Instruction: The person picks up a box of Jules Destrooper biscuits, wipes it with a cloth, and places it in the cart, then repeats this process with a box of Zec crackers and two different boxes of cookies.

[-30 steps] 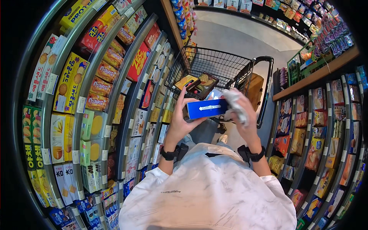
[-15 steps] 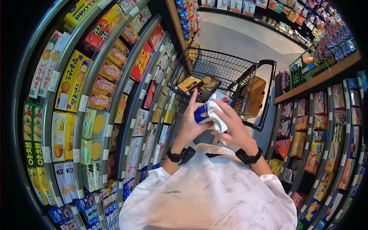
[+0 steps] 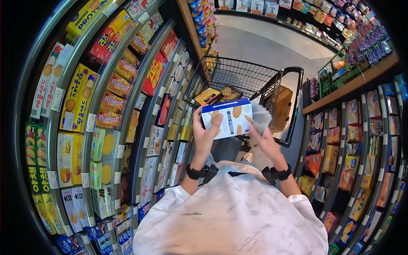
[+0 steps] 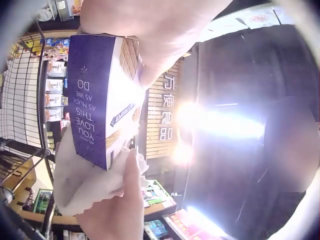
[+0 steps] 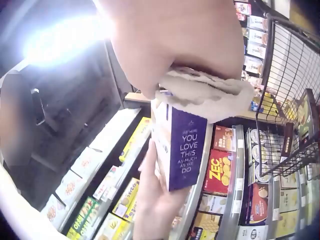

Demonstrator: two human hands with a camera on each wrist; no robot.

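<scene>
In the head view, a blue and white biscuit box (image 3: 233, 111) with waffle pictures is held up before the chest. My left hand (image 3: 205, 137) grips its left end, thumb across the printed face. A crumpled white cloth (image 3: 262, 117) is in my right hand (image 3: 270, 146), against the box's right end. From the right wrist, the cloth (image 5: 215, 100) is bunched under the curled fingers and covers one end of the box (image 5: 187, 150). The left wrist view shows the box's dark blue side (image 4: 90, 90) with white lettering, and the cloth (image 4: 85, 185) wrapping its lower end.
Just beyond the hands stands a black wire shopping cart (image 3: 238, 68), holding a yellow box (image 3: 208, 96) and a dark box (image 3: 231, 93). Shelves of packaged snacks line the left (image 3: 72, 157) and right (image 3: 355, 157). A green wire basket (image 3: 335, 74) sits at upper right.
The box has been turned over: its blue side faced up earlier, then its end under the cloth, and now its waffle-printed face shows. The cloth has shifted rightward to the box's right end.
</scene>
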